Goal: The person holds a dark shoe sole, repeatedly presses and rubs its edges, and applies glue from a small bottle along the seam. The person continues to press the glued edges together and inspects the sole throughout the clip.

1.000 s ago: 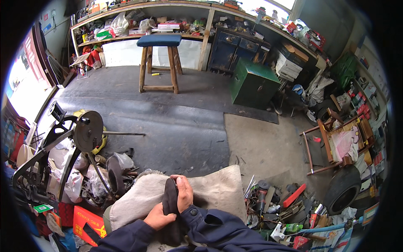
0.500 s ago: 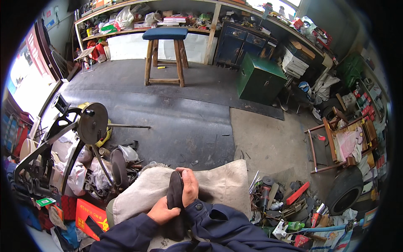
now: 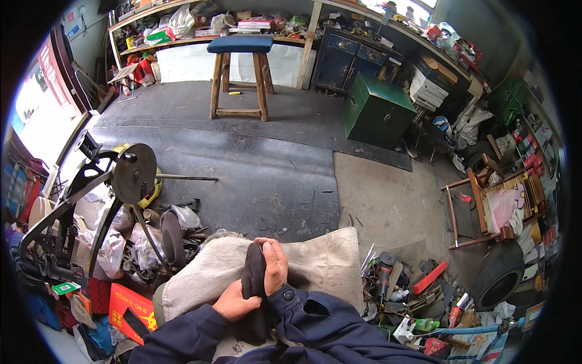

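A dark, soft-looking shoe [image 3: 253, 276] stands lengthwise between my hands, over the beige cloth apron [image 3: 321, 261] on my lap. My left hand [image 3: 235, 302] grips its lower left side, the thumb laid across it. On the other side, my right hand [image 3: 276, 265] is wrapped along the upper part with its fingers curled over the top end. The palms hide part of the shoe, and its lower end reaches down between my dark blue sleeves.
A black hand-cranked machine with a round wheel [image 3: 134, 173] stands at left, near bags and a red box [image 3: 130, 312]. Tools, among them an angle grinder [image 3: 384, 276], lie heaped at right by a tyre [image 3: 500, 276]. Farther off are a stool [image 3: 240, 45] and a green chest [image 3: 379, 112].
The view has shifted very slightly. Both hands keep their hold on the shoe, with hardly any visible movement.
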{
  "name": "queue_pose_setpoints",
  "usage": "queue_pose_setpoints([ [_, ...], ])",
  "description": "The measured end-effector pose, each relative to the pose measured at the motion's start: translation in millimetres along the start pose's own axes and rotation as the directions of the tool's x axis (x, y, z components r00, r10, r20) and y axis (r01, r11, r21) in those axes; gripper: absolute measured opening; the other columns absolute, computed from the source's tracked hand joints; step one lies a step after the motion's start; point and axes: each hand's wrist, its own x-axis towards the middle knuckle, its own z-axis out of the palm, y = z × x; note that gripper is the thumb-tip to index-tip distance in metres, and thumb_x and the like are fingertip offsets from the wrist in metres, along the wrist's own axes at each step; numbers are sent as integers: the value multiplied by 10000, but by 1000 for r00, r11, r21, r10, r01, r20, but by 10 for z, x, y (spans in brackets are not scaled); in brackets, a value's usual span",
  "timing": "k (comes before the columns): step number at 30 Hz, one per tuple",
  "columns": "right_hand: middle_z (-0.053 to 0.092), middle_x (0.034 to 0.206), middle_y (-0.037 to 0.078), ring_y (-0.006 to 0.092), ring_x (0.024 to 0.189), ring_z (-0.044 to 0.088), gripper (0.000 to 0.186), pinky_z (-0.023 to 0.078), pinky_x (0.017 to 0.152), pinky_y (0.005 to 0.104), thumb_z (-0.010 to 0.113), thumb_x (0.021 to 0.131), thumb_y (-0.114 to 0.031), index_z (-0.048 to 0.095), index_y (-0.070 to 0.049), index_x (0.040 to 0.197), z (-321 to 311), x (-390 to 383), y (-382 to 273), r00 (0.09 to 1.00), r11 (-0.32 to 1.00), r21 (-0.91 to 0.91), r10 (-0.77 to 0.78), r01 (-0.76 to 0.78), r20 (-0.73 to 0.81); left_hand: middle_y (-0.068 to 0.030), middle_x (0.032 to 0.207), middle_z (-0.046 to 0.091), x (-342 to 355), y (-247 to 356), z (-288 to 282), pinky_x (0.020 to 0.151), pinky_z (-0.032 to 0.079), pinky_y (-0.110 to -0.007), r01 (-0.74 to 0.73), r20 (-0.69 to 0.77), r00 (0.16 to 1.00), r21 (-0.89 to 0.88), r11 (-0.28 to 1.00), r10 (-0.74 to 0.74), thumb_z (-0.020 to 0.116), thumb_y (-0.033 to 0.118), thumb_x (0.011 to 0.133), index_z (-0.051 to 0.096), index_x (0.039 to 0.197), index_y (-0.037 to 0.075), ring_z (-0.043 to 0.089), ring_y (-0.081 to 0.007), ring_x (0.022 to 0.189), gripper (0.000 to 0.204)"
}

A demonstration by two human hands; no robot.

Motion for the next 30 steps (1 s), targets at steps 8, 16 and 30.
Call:
queue_pose_setpoints([
  [8, 653, 1062, 67, 152, 1015, 579, 363, 441, 929, 274, 450, 1034, -296, 633, -1, 1141, 2, 12, 30, 997, 996, -39, -76, 77, 15, -7, 1014, 643, 19, 25, -6, 840, 490, -287, 43, -28, 999, 26, 999, -43, 642, 41, 805, 622, 1133, -13, 594, -113, 928, 332],
  [16, 635, 1071, 38, 104, 984, 564, 359, 442, 887, 233, 472, 1031, -302, 611, -9, 1184, -2, -17, -9, 998, 992, 123, 12, -20, 69, -12, 1001, 646, -12, 54, 0, 828, 496, -287, 17, -2, 1000, 49, 999, -17, 636, 41, 801, 623, 1123, -12, 600, -114, 919, 327],
  [30, 627, 1102, 56, 131, 1021, 555, 380, 430, 938, 261, 466, 1023, -315, 617, 3, 1164, 14, 10, 33, 996, 996, -22, -85, 86, 31, -33, 997, 666, 34, -46, -49, 825, 504, -286, -41, -21, 999, 82, 996, 43, 639, 39, 791, 623, 1137, -28, 613, -122, 908, 353],
])
